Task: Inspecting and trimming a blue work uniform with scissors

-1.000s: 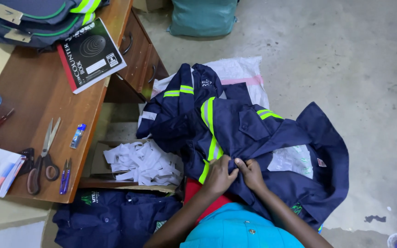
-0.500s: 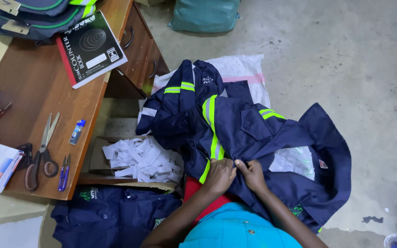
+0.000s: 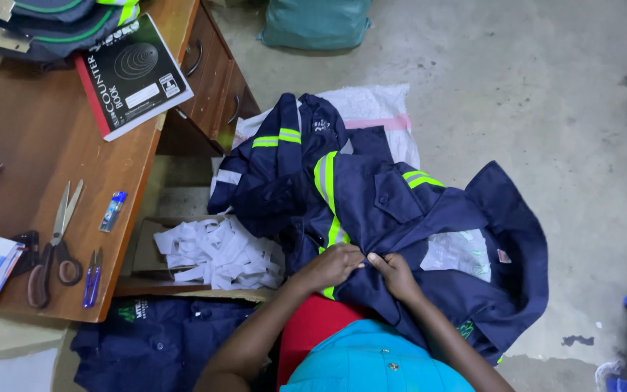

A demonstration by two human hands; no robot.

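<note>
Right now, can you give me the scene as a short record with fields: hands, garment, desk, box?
left hand: pinches the navy work jacket at its lower edge
right hand: pinches the same fabric, close beside the left
jacket: navy with yellow-green bands, spread over the lap and floor
desk: holds scissors, a black notebook, small blue snips
box: open, holds white labels

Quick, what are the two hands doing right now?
Left hand: closed, pinching the navy work jacket by its yellow-green stripe.
Right hand: closed, pinching the same jacket fabric right beside the left.
</note>
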